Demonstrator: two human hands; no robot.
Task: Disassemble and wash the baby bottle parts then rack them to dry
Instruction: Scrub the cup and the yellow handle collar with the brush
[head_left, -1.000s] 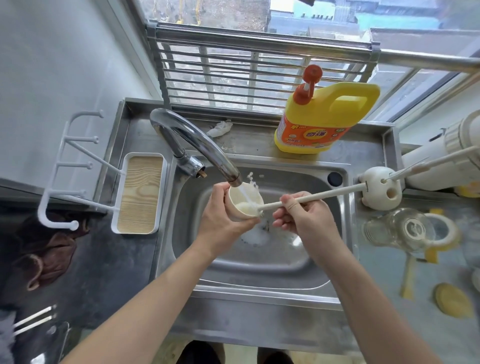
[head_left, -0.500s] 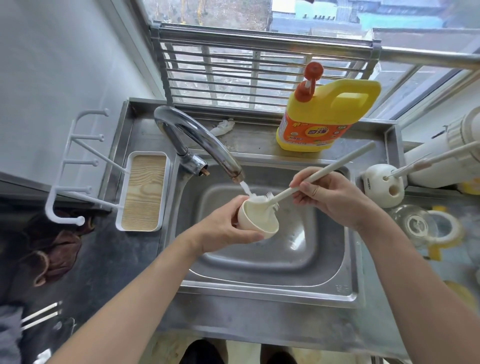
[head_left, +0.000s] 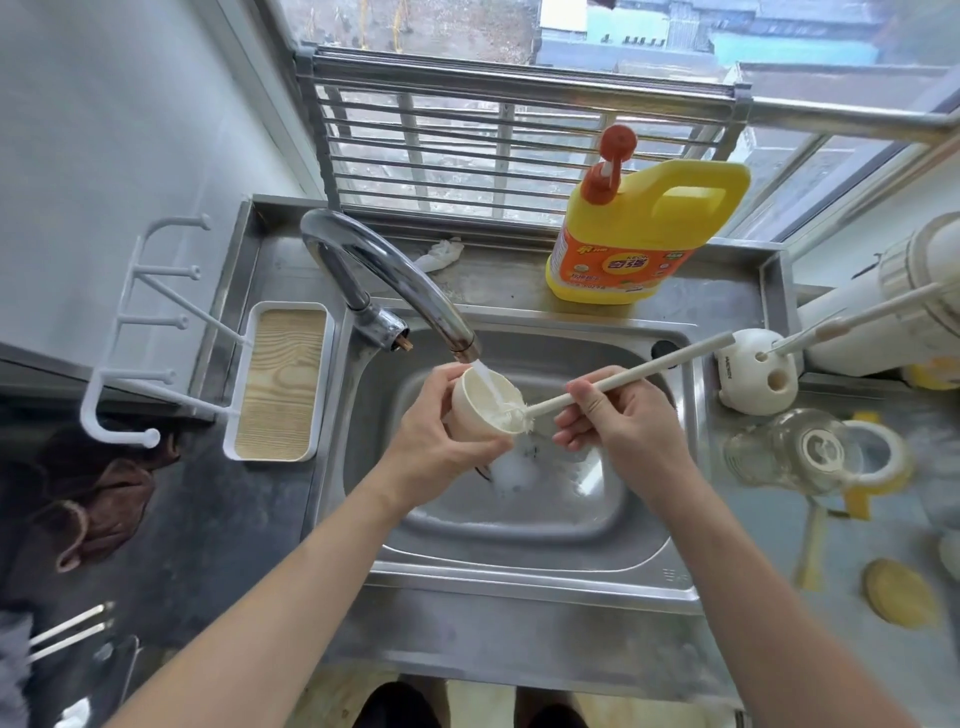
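Observation:
Over the steel sink (head_left: 519, 525), my left hand (head_left: 436, 441) grips a cream bottle cap (head_left: 480, 405) with its mouth tilted up under the faucet (head_left: 395, 296). Water runs from the spout into the cap. My right hand (head_left: 618, 415) holds the long white handle of a bottle brush (head_left: 623, 376), whose bristles sit at the cap's rim. The clear glass bottle (head_left: 779, 454) lies on its side on the counter to the right. A white drying rack (head_left: 208, 374) with pegs and a wood-look tray stands left of the sink.
A yellow detergent jug (head_left: 639, 234) stands behind the sink. A white brush holder (head_left: 753, 371) with a thin brush sits at the right rim. Yellow bottle parts (head_left: 901, 597) lie on the right counter. A brown cloth (head_left: 98, 499) lies at left.
Both hands have shifted back under the spout. The brush handle has lowered from a steep slant, and the cap's mouth now faces the stream.

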